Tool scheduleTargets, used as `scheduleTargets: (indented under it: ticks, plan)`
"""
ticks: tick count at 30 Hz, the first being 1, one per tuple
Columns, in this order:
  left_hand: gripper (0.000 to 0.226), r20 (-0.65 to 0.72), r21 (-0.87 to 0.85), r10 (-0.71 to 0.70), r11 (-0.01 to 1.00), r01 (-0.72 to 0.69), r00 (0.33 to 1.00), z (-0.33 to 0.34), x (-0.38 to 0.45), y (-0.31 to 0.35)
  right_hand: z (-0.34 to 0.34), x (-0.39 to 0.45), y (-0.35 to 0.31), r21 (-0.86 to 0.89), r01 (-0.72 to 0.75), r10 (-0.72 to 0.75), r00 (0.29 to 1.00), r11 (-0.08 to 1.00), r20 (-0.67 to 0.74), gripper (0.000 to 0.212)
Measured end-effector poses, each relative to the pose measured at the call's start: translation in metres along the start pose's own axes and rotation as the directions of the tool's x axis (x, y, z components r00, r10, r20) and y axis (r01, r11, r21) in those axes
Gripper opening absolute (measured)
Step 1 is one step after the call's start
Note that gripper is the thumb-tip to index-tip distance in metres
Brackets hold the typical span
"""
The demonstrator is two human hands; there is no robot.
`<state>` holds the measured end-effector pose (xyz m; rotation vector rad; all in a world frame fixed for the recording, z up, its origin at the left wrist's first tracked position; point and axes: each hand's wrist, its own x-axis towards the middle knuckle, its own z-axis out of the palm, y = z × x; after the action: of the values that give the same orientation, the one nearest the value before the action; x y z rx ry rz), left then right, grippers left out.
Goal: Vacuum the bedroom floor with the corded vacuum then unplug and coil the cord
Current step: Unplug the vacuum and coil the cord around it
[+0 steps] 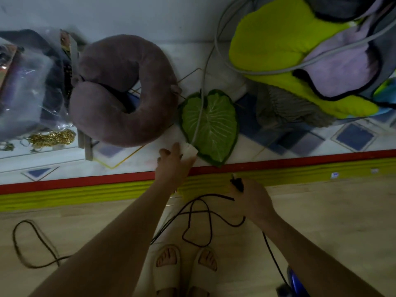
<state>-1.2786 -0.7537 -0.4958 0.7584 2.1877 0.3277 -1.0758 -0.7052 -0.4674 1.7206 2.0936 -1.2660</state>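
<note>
Two hands: we see both reaching forward from bare forearms in the head view, over a pale wood-look floor [321, 211].
Left hand: our left hand [174, 166] lies on a small white socket block [189, 149] at the edge of the mattress, fingers curved over its near end; we take it as holding the block, though the hand hides the contact.
Right hand: our right hand [252, 200] grips a black plug [237, 183], which sticks up out of the fist, apart from the socket block.
Cord: the thin black vacuum cord [199, 221] runs from the right hand and lies in loose crossed loops on the floor between the arms; one more loop lies far left on the floor.
Vacuum: only a blue and black part [293, 281] shows at the lower right edge, by the right forearm; we cannot tell more of it.
White cable: a grey-white cable [200, 112] leads from the socket block up across a green leaf-shaped cushion [211, 125].
Mattress: a low mattress with a white and blue diamond-pattern sheet [353, 136] has a red and yellow side border.
On it: a mauve U-shaped neck pillow [128, 91], a clear plastic bag of items [27, 86], and a lime-green and lilac padded cloth [278, 39].
Feet: two feet in cream slide sandals [167, 269] stand below the loops.
</note>
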Motion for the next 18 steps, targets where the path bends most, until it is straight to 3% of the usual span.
scheduleTargets:
  ticks: [2,3,6,9,12,14,16,18]
  plan:
    - [0.067,-0.049,0.114,-0.034,0.993,0.039,0.998,-0.004,-0.01,-0.002,-0.009,0.005,0.007,0.0,-0.125,0.125,0.992,0.992,0.023,0.035]
    - [0.064,-0.11,0.151,0.016,0.989,0.0,0.994,-0.006,-0.019,0.002,-0.014,0.009,0.012,0.013,-0.185,0.184,0.982,0.983,0.026,0.037]
    - [0.051,-0.231,0.177,0.377,0.923,-0.342,0.897,0.0,-0.053,0.012,-0.019,0.013,0.031,0.006,-0.363,0.362,0.931,0.932,0.046,0.038]
    - [0.043,-0.036,0.232,0.665,0.731,-0.641,0.746,0.02,-0.085,0.012,-0.005,0.0,0.057,0.201,-0.509,0.507,0.859,0.837,0.068,0.034]
    - [0.041,0.357,0.211,0.547,0.743,-0.636,0.757,0.054,-0.104,0.003,0.013,-0.01,0.084,0.403,-0.607,0.622,0.775,0.685,0.112,0.03]
    - [0.05,0.518,0.223,0.41,0.783,-0.581,0.751,0.087,-0.104,-0.002,0.017,-0.012,0.105,0.517,-0.604,0.626,0.764,0.607,0.157,0.026]
    - [0.061,0.538,0.196,0.369,0.819,-0.539,0.758,0.125,-0.102,-0.001,0.021,-0.013,0.128,0.599,-0.557,0.567,0.799,0.575,0.2,0.024]
    - [0.069,0.398,0.22,0.443,0.805,-0.552,0.804,0.155,-0.092,-0.001,0.028,-0.01,0.146,0.637,-0.511,0.479,0.844,0.577,0.243,0.025]
